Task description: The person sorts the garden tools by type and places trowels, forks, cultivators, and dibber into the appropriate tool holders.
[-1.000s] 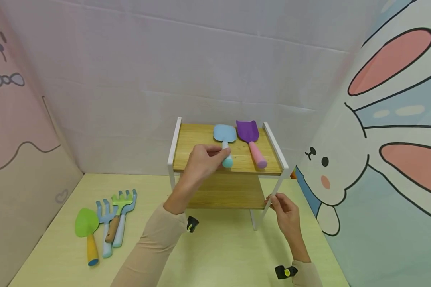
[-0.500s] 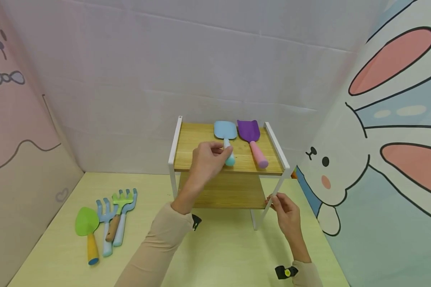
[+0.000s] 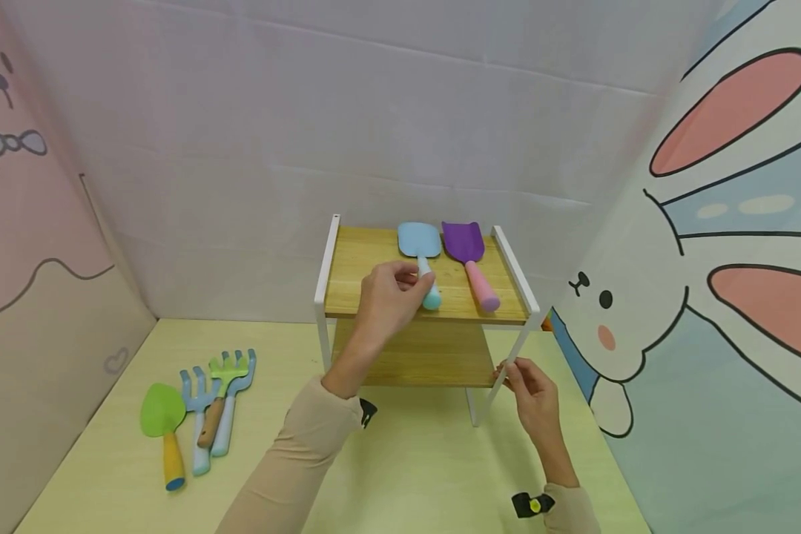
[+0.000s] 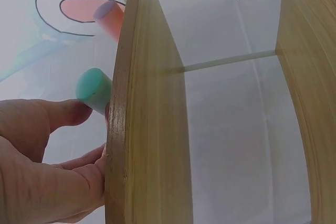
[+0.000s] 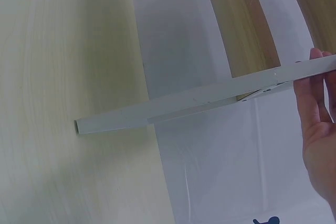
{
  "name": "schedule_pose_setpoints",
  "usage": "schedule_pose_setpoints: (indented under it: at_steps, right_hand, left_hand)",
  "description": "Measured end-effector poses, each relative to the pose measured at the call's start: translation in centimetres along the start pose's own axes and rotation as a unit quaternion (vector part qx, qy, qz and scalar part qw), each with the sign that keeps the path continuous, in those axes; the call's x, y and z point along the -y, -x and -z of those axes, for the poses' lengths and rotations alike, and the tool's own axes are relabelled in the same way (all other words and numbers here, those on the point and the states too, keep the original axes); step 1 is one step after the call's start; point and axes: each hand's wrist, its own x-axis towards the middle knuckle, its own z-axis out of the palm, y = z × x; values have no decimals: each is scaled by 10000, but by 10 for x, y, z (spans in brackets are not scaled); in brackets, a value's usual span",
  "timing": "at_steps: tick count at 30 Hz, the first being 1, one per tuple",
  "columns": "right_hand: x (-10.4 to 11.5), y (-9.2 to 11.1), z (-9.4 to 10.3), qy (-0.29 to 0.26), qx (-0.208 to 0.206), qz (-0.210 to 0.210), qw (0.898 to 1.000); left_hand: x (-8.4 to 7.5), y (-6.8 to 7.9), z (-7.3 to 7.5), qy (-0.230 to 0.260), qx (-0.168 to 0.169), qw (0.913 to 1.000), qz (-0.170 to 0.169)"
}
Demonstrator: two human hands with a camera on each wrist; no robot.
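On the top board of a two-tier wooden rack (image 3: 374,256) with white metal legs lies a light blue toy shovel (image 3: 419,239), its handle toward the front edge. My left hand (image 3: 390,297) pinches that handle between thumb and fingers; in the left wrist view its teal end (image 4: 94,87) sticks out past the board's edge. A purple shovel (image 3: 463,243) with a pink handle lies just to the right. My right hand (image 3: 534,393) holds the rack's front right leg (image 3: 512,348) near the lower board. In the right wrist view, fingers (image 5: 315,98) wrap that white leg (image 5: 199,95).
At the table's left lie a green trowel (image 3: 163,410) with a yellow handle, a blue fork (image 3: 199,400), a green rake (image 3: 227,372) with a brown handle and another blue fork (image 3: 224,430). A white cloth wall (image 3: 240,148) stands behind the rack, a rabbit-printed wall (image 3: 727,356) at right.
My left hand has shifted slightly to the right and back with the blue shovel, whose handle is now more slanted. My right hand stays on the leg.
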Motion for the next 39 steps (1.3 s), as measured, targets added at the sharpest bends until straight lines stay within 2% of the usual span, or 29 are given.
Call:
schedule_pose_setpoints:
  at_steps: [6, 15, 24, 31, 39]
  right_hand:
    - [-1, 0, 1, -95, 125, 164, 9997]
    - [-1, 0, 2, 214, 171, -63, 9996]
    - [-1, -1, 6, 255, 375, 30, 9990]
    - [3, -2, 6, 333, 389, -1, 9987]
    - [4, -1, 5, 315, 311, 21, 9990]
  left_hand:
    - [-1, 3, 2, 10, -7, 10000, 10]
    - [0, 12, 7, 88, -66, 9999, -22]
    - [5, 24, 16, 912, 25, 9958, 60]
    - [11, 31, 22, 976, 119, 9951, -116]
    - [19, 38, 25, 1114, 242, 9935, -59]
